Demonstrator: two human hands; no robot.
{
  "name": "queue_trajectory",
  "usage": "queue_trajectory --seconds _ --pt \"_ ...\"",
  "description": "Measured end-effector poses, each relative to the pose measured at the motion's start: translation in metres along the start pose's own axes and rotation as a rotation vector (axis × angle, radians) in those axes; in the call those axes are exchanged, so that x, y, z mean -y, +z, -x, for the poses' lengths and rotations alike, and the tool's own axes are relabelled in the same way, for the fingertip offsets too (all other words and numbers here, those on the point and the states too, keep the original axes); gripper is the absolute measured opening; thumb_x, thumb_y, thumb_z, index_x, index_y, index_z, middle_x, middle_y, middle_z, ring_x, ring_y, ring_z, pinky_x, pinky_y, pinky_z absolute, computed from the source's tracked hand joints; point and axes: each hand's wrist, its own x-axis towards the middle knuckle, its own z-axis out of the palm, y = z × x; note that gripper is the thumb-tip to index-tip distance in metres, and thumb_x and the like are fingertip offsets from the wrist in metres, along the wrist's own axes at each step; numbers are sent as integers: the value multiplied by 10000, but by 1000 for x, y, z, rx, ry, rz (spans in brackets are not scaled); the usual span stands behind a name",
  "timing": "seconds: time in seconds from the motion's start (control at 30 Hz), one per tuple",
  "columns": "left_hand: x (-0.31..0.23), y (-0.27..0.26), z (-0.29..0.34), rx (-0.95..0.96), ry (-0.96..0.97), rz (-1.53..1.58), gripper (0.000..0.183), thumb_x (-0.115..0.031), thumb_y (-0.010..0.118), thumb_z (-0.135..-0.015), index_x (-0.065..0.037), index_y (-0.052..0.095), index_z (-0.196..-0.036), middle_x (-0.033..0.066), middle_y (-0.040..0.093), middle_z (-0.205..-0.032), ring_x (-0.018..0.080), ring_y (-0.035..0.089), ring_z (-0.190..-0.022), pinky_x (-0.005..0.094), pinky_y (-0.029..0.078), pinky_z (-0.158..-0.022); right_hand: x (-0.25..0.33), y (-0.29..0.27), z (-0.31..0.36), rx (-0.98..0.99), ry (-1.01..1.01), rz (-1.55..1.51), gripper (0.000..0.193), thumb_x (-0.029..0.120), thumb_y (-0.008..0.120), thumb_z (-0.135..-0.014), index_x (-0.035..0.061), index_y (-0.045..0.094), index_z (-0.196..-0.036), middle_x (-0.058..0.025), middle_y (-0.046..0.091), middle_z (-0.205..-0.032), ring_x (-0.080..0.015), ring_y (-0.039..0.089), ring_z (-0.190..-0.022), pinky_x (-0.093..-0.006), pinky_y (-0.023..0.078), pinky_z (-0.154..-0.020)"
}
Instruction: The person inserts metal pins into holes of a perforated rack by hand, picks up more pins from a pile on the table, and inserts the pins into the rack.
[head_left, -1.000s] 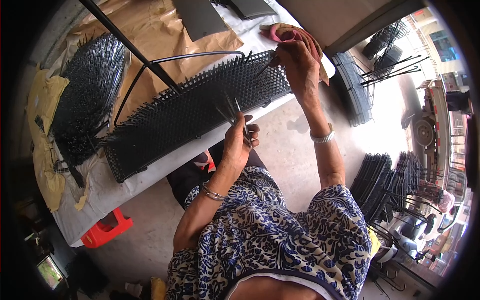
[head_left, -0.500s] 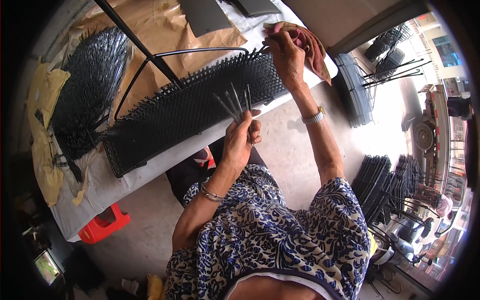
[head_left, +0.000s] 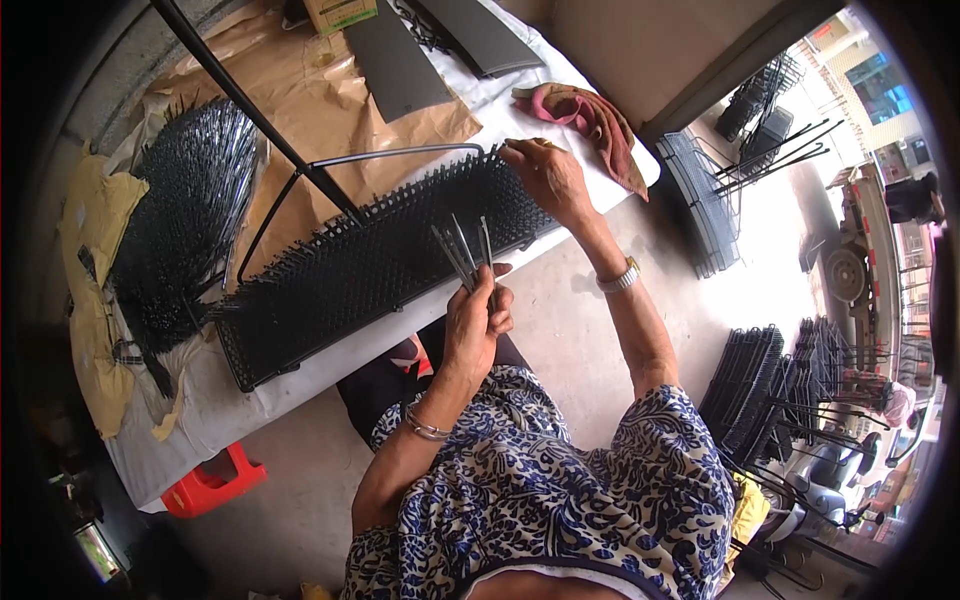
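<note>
A long black mesh rack [head_left: 330, 285] lies along the table's near edge, with short prongs sticking up in a row along its far side. My left hand [head_left: 472, 325] is closed around several thin metal rods [head_left: 464, 250], held upright in front of the rack's near side. At the rack's right end, my right hand [head_left: 550, 180] has its fingers pinched together over the far corner. Whatever those fingers grip, if anything, is hidden. Just beyond that hand, a crumpled red-brown cloth [head_left: 585, 115] rests on the table.
A big pile of black metal prongs [head_left: 185, 215] occupies the table's left. A black pole [head_left: 255, 115] with a curved bar slants over the rack. Flat grey panels [head_left: 400, 75] lie at the back. Below stands a red stool [head_left: 215, 485]; stacked black racks [head_left: 745, 385] are at right.
My right hand has come from beside the red-brown cloth toward me, onto the rack's right end. My left hand still holds the rods. The whole view has shifted slightly.
</note>
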Motion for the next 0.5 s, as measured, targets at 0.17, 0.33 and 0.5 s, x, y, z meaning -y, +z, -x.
queue_trajectory --seconds 0.17,0.33,0.5 --pt "-6 1 4 25 61 -44 335 -363 498 -1003 -47 585 -1072 -12 509 -662 30 337 -515 194 270 -483 33 -43 28 349 198 -349 449 429 605 -919 -8 668 -1004 -143 655 -809 -218 632 -748 -350 479 -644" --pt "-11 8 -3 82 118 -58 338 -344 513 -1000 -21 593 -1059 6 555 -680 32 357 -527 202 276 -488 51 -48 45 530 326 -815 318 228 663 -913 -17 615 -1109 -46 664 -917 -99 619 -887 -252 482 -713" --pt "-13 12 -1 66 122 -119 364 -357 505 -1002 -12 600 -1071 40 598 -691 24 362 -518 195 253 -474 54 -49 40 540 452 -872 347 354 701 -874 45 656 -1025 18 643 -857 -56 566 -740 -226 426 -653"
